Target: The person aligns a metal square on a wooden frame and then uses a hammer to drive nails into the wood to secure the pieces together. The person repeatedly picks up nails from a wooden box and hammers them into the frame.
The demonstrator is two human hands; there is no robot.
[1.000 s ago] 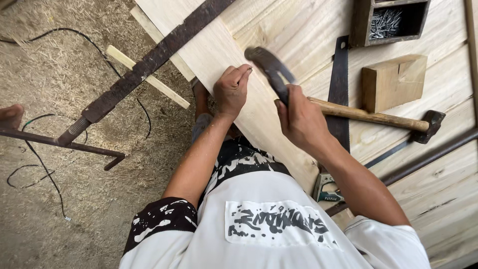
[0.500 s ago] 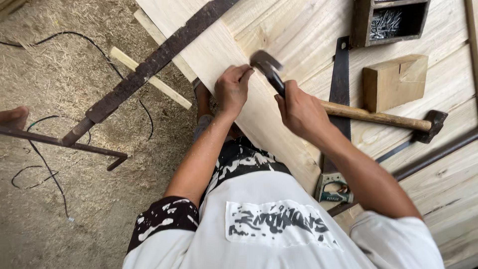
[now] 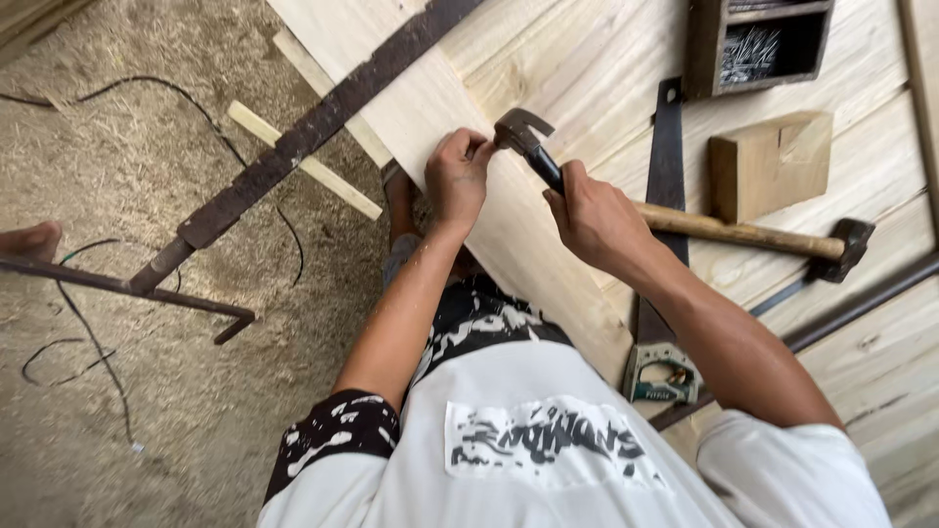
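Right now the right hand (image 3: 592, 210) is clenched round the handle of a claw hammer (image 3: 528, 142), head down at the pale board (image 3: 430, 108), just beside the left hand's fingertips. Left hand (image 3: 458, 176) pinched shut at the board's edge; whatever it pinches is too small to tell. A second hammer (image 3: 753, 235) lies on the worktop (image 3: 606, 68), next to a wood block (image 3: 768, 161). Dark nail box (image 3: 758, 44) above it. Try square (image 3: 660, 352) under the right forearm.
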